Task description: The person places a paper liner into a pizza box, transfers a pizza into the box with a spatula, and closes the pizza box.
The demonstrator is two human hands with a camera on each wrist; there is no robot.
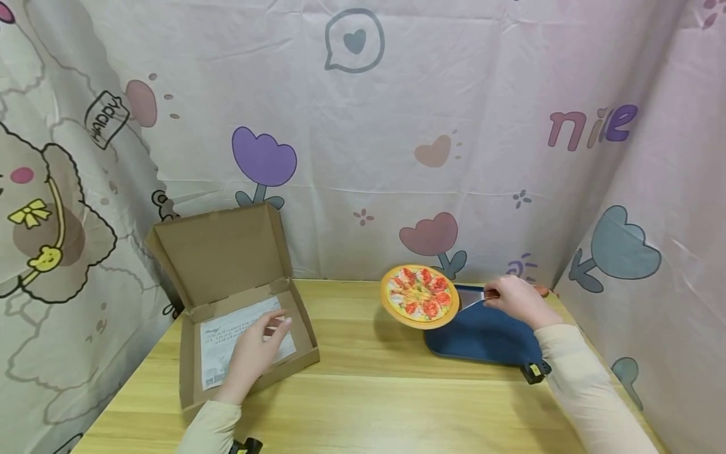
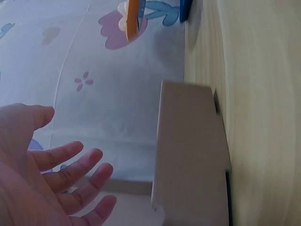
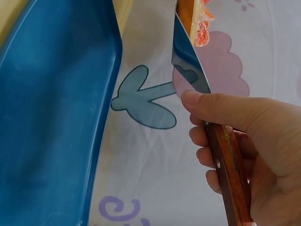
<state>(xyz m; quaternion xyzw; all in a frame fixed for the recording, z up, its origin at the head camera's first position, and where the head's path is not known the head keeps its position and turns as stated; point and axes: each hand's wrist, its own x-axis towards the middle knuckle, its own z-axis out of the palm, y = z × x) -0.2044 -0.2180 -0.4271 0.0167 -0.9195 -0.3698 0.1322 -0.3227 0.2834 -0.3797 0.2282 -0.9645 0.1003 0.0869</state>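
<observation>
Your left hand [image 1: 255, 350] hangs loose over the box [image 1: 295, 367], while right of that box your right hand [image 1: 518, 301], nearer the pizza [image 1: 420, 296], grips the spatula [image 1: 472, 296] under it, blade pointing boxward.

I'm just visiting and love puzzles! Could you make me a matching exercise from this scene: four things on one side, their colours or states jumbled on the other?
Things:
1. Pizza
2. Cardboard box
3. Tray
4. Spatula

Colours and states:
A. Standing open, with paper inside
B. Metal blade and reddish-brown handle
C. Round, red and yellow on top
D. Blue

Right pairs: 1-C, 2-A, 3-D, 4-B
</observation>
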